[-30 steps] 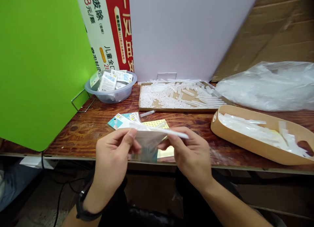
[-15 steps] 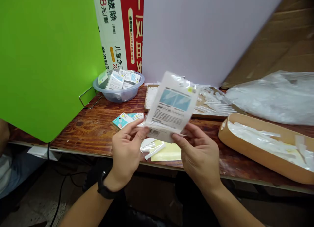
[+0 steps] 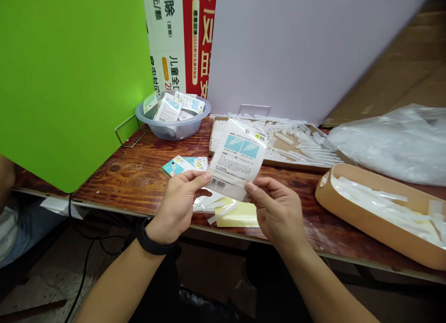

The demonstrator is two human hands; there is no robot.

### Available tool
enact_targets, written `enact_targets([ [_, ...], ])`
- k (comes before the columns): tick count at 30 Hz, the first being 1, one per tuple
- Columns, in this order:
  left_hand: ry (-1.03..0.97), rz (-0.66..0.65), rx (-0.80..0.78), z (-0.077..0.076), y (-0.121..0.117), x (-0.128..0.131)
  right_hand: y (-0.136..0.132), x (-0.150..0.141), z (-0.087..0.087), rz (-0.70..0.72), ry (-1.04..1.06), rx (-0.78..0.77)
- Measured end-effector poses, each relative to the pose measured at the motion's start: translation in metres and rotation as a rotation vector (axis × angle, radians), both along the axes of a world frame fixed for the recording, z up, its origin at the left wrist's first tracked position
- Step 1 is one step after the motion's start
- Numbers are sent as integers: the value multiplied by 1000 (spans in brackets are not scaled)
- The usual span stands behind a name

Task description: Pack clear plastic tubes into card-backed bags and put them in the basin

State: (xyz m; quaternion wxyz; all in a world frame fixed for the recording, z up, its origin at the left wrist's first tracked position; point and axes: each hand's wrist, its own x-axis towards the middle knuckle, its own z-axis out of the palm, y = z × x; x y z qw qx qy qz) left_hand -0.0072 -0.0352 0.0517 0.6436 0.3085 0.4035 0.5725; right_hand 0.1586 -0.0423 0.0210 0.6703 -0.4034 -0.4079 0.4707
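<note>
Left hand (image 3: 177, 207), right hand (image 3: 275, 211) pinching a plastic packet (image 3: 237, 151) —
fingers (image 3: 253, 187) closed on its sides, yellow sheet (image 3: 237, 217) just below on the tabletop (image 3: 121, 179).

Left hand (image 3: 177, 209) and right hand (image 3: 275, 211) grip printed plastic packet (image 3: 237, 158) by lower edges, barcode showing. Yellow sheet (image 3: 237, 216) lies below on wooden table (image 3: 118, 183); clear plastic basin (image 3: 172, 127) of packets far left.
</note>
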Motion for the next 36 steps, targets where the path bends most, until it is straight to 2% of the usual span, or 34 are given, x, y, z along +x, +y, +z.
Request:
enact_targets([
  [2, 30, -15, 30, -1, 0, 0, 1, 0, 0, -12, 14, -6],
  [8, 113, -171, 154, -1, -2, 0, 1, 0, 0, -24, 74, -29],
  [13, 69, -1, 180, -5, 0, 6, 0, 0, -1, 35, 43, -2],
  [16, 117, 84, 278, -12, 2, 6, 1, 0, -7, 54, -91, 27],
  [18, 216, 166, 383, -15, 2, 5, 1, 0, -11, -134, -291, 143],
  [20, 370, 226, 504, -17, 1, 4, 0, 1, -12, -385, -515, 359],
  [21, 460, 238, 573, -17, 1, 4, -2, 1, -12, -439, -603, 462],
  [22, 547, 238, 651, -16, 0, 5, -4, 1, -12, -418, -661, 539],
  [24, 692, 234, 822, -16, -2, 6, -9, 2, -8, -228, -696, 588],
  [26, 791, 252, 975, -17, -2, 8, -13, 2, -3, -57, -681, 543],
  [28, 849, 252, 1072, -19, -1, 10, -14, 2, 2, 38, -672, 490],
  [31, 898, 211, 1162, -23, 1, 12, -13, 4, 8, 65, -690, 463],
  [36, 966, 183, 1300, -27, 3, 12, -10, 7, 10, 3, -734, 505],
])
